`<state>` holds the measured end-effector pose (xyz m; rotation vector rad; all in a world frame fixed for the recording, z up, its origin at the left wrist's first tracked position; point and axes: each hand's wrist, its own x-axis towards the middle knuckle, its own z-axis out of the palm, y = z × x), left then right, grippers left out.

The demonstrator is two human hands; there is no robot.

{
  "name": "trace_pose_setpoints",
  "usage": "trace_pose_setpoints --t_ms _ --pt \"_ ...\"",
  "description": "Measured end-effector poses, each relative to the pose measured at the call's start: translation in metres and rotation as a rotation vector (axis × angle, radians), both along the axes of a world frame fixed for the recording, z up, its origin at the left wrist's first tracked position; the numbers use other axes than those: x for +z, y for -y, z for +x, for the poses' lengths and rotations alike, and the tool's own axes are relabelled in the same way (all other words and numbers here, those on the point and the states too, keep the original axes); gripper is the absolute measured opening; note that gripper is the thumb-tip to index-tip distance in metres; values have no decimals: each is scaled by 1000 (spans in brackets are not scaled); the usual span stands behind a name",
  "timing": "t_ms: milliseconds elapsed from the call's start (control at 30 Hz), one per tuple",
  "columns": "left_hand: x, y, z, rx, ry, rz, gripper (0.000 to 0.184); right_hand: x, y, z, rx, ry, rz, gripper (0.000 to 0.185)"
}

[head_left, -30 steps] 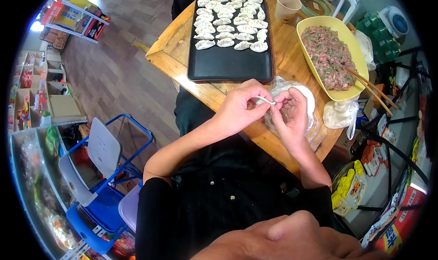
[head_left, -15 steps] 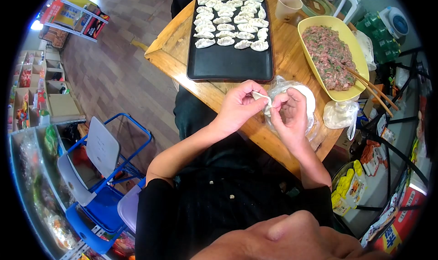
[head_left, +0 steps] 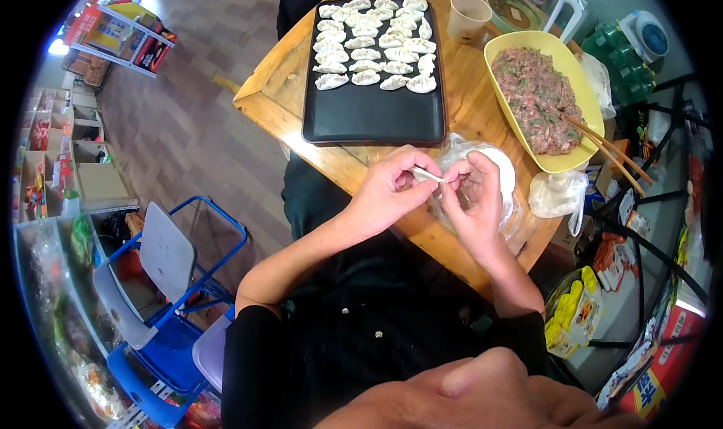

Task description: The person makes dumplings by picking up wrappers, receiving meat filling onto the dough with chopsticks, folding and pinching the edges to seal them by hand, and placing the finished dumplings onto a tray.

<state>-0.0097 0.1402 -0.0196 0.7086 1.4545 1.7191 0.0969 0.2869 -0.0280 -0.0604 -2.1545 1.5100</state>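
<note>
A small white dumpling point(head_left: 427, 174) is pinched between my two hands, mostly covered by fingers. My left hand point(head_left: 388, 192) grips it from the left with thumb and forefinger. From the right, the fingertips of my right hand point(head_left: 476, 199) press on its end. Just beyond them lies a stack of round white dumpling wrappers point(head_left: 503, 169) in clear plastic, partly behind my right hand. Farther off, a black tray point(head_left: 369, 120) carries rows of pleated dumplings point(head_left: 365, 54), its near part bare. A yellow bowl point(head_left: 561, 160) of minced meat filling point(head_left: 535, 98) stands to the right.
Wooden chopsticks point(head_left: 614, 152) rest in the bowl and stick out over its right rim. On the wooden table point(head_left: 279, 90) are a paper cup point(head_left: 468, 19) and a knotted plastic bag point(head_left: 557, 196). Folding chairs point(head_left: 169, 248) stand at left, near shelves of packets.
The dumpling has turned in my fingers and now shows a narrower edge. My right fingertips have shifted slightly along it. The whole view has moved a little.
</note>
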Motion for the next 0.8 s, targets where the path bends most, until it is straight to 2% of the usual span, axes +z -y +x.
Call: trace_pose_setpoints --t_ms 67,333,400,533,600,800 --pt "-5 1 2 43 180 71 14 -1 0 0 -5 3 -21 58" --pt "-8 -2 1 56 197 74 12 3 4 2 83 -16 -75 54" --pt "0 -1 3 114 -272 -45 9 1 4 2 72 -35 -20 53" --pt "1 1 2 99 -324 -33 10 -1 5 0 18 -59 -28 53" --pt "2 2 2 89 -286 -2 13 2 6 0 -5 3 -157 54" --pt "2 3 2 81 -273 -24 13 -1 4 -1 41 21 -163 56"
